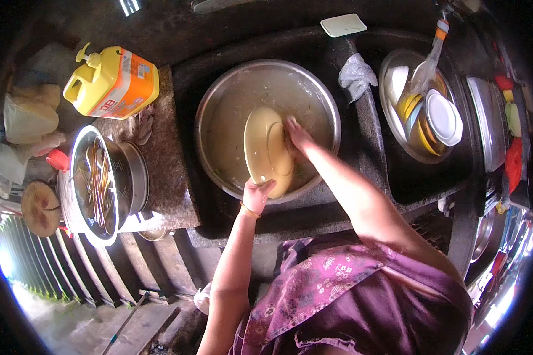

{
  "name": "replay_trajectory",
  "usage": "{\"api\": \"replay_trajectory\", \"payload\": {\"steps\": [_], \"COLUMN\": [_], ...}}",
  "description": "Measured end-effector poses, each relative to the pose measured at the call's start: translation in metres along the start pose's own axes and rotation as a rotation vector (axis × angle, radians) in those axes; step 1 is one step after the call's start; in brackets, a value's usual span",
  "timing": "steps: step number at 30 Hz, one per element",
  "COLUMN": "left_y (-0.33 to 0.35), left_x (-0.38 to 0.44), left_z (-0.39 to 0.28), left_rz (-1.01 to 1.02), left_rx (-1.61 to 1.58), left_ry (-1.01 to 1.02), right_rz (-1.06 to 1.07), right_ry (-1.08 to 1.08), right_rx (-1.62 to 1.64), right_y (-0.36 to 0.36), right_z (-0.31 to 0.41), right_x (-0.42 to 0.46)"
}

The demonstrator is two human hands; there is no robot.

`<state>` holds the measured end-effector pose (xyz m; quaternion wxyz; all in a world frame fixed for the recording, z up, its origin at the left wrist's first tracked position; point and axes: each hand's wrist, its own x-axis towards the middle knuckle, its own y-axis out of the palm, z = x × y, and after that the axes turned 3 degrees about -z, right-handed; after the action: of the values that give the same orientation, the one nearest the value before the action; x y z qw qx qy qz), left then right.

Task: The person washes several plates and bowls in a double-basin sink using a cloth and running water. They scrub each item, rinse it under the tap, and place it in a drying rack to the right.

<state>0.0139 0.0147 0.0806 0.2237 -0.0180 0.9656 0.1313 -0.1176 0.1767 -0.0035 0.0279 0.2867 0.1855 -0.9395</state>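
My left hand grips the near end of a cream oval dish, thumb over its rim. The dish is tilted on edge above a wide steel basin of cloudy water. My right hand is slightly blurred and lies flat along the dish's right side, fingers pointing away from me. Part of its palm is hidden, so I cannot tell whether anything is under it. The basin sits in a dark stone sink.
A yellow pump jug of detergent and a steel colander with chopsticks stand left. Right of the stone divider, a second basin holds stacked dishes beneath a tap covered in plastic. A crumpled silvery cloth hangs on the divider.
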Motion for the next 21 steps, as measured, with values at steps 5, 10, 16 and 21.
{"api": "replay_trajectory", "payload": {"steps": [5,10,16,21], "left_y": [-0.006,-0.002,0.007,-0.006], "left_x": [-0.006,-0.007,-0.034,-0.029], "left_z": [-0.010,-0.034,-0.094,-0.097], "left_rz": [-0.035,-0.062,-0.043,-0.087], "left_rx": [-0.053,-0.029,-0.319,-0.582], "left_ry": [-0.036,0.012,0.056,0.110], "right_rz": [-0.112,-0.168,-0.062,0.232], "right_ry": [-0.238,-0.930,-0.418,-0.318], "right_rx": [0.079,0.174,0.297,0.780], "right_y": [0.020,0.036,-0.009,-0.029], "right_z": [-0.009,0.050,0.116,0.042], "right_x": [-0.107,-0.131,-0.042,-0.013]}}
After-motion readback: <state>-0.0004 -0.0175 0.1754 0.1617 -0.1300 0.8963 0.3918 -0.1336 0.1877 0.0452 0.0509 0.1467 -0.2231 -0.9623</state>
